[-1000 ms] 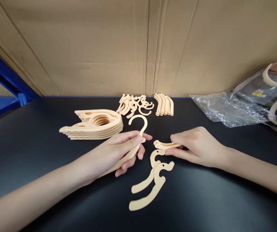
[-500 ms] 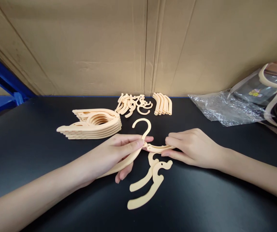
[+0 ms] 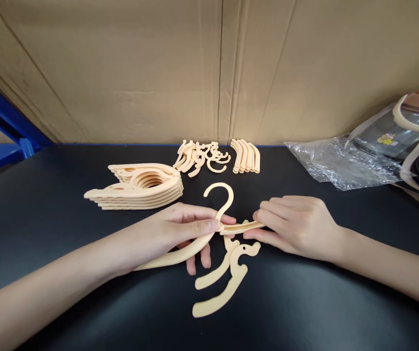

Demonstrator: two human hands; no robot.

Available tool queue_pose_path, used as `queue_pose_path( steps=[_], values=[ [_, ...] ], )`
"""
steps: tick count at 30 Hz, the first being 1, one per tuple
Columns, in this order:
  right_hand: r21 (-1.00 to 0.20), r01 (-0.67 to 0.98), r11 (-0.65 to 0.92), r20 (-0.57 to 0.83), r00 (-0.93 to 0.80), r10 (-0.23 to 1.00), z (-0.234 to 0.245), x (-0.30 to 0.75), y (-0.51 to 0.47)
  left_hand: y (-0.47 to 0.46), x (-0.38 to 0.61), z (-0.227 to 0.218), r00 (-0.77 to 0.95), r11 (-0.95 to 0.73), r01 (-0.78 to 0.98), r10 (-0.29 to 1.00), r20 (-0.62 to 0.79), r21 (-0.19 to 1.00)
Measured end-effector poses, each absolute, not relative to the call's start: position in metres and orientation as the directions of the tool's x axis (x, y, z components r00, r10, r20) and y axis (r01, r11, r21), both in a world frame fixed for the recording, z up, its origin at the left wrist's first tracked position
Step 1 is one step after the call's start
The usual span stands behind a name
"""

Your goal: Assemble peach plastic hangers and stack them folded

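My left hand (image 3: pixel 174 225) pinches a cream plastic folding hanger (image 3: pixel 185 253) at its joint, thumb on top. The hanger's hook (image 3: pixel 230 197) curves up and away from me, and one arm runs back beneath the hand. From the right, my right hand (image 3: pixel 299 222) grips a slim curved hanger arm (image 3: pixel 240 227) between thumb and fingers. Its near end meets the joint under my left thumb; whether it is locked there I cannot tell. On the table just below lie two loose curved hanger pieces with notched ends, a front one (image 3: pixel 220 295) and one behind (image 3: pixel 214 270).
Left of centre stands a stack of folded hangers (image 3: pixel 139 201). Behind are a pile of small hanger pieces (image 3: pixel 190 158) and a row of curved arms (image 3: pixel 246 156). Clear plastic wrapping (image 3: pixel 326 161) and a bag (image 3: pixel 395 131) lie at right. Cardboard (image 3: pixel 158 73) backs the black table (image 3: pixel 304 302).
The arm in my right hand has turned from a bowed to a straighter, slightly rising line. Hook and joint have shifted a little right and toward me; my left fingers have spread below.
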State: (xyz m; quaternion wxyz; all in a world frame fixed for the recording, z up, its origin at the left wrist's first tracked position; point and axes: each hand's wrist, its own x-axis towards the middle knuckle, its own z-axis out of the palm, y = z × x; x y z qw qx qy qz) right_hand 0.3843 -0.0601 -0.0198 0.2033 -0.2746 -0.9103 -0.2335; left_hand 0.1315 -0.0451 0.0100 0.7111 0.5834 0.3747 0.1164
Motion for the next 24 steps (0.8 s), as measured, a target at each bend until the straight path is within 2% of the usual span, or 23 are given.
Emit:
queue_pose_path(
  steps=[5,12,20,24],
  values=[
    [0.318,0.583,0.747,0.51,-0.77,0.384,-0.0184,0.3837,-0.0606,-0.0449,0.1335,0.0086,0.705,0.26,0.226,0.622,-0.342,0.939],
    [0.291,0.585,0.757,0.511,-0.764,0.393,-0.0201,0.3841,-0.0608,-0.0491,0.1369,0.0062,0.667,0.237,0.238,0.665,-0.336,0.942],
    [0.102,0.616,0.781,0.493,-0.714,0.498,-0.0236,0.3844,-0.0622,-0.0489,0.1356,0.0039,0.657,0.142,0.276,0.694,-0.294,0.951],
    [-0.075,0.61,0.789,0.457,-0.682,0.571,-0.0248,0.3839,-0.0631,-0.05,0.1366,0.0033,0.66,0.123,0.275,0.697,-0.28,0.953]
  ],
)
